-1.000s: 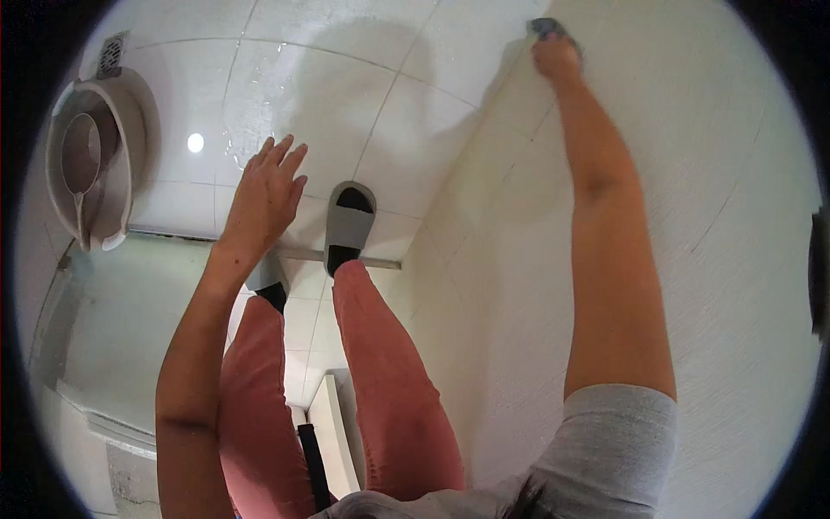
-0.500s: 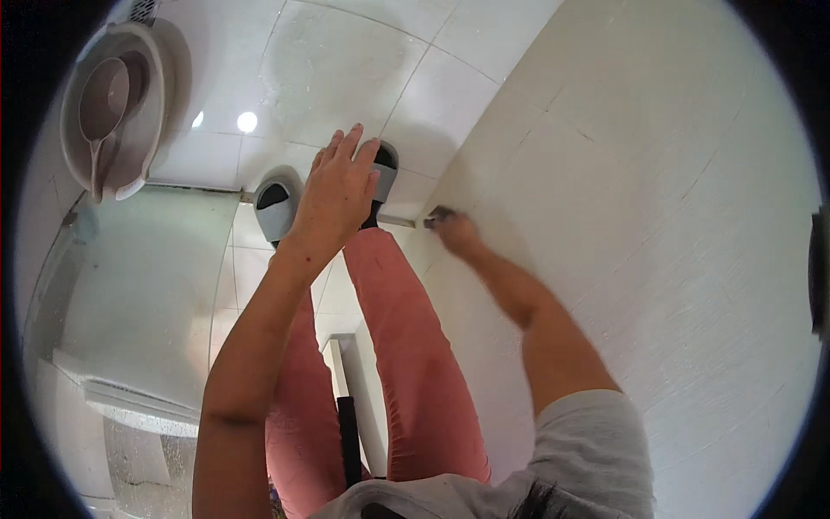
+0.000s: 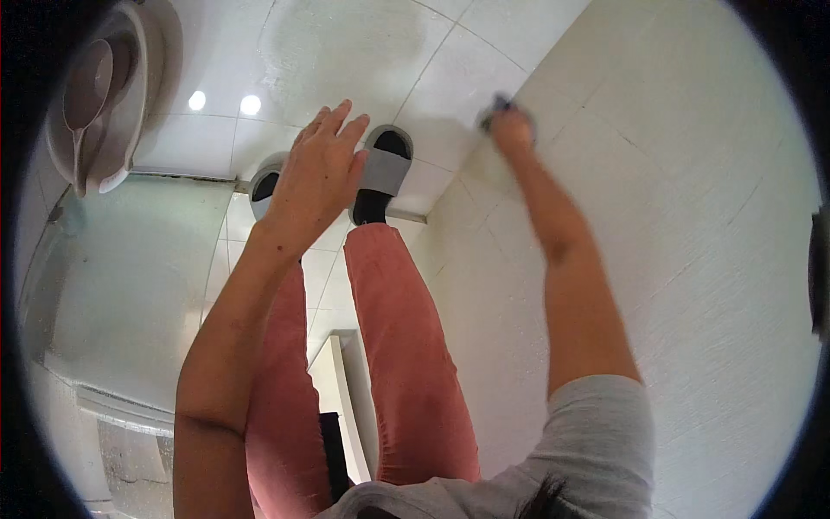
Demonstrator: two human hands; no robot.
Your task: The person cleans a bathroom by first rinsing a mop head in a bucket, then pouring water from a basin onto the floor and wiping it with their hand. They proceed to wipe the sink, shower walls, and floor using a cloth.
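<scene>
At the lower part of the pale tiled wall point(image 3: 640, 225) on the right, my right hand point(image 3: 513, 137) is closed around a small dark scrubber point(image 3: 499, 105). Motion blurs both, and the scrubber's exact shape cannot be made out; it is pressed to or close by the wall near the floor line. My left hand point(image 3: 318, 173) hangs in the air above my feet, palm down, fingers stretched out, with nothing in it. Below it are my grey slippers point(image 3: 385, 171), the left one partly hidden by the hand and wrist.
A pale basin point(image 3: 145, 86) with a long-handled dipper point(image 3: 88, 82) in it stands on the floor at the far left. A frosted glass panel point(image 3: 130, 277) is at the left. Wet patches and two light reflections show on the white floor tiles point(image 3: 346, 43).
My right hand has moved along the wall, farther away and to the right, with the scrubber. My left hand has shifted slightly left and stays stretched out.
</scene>
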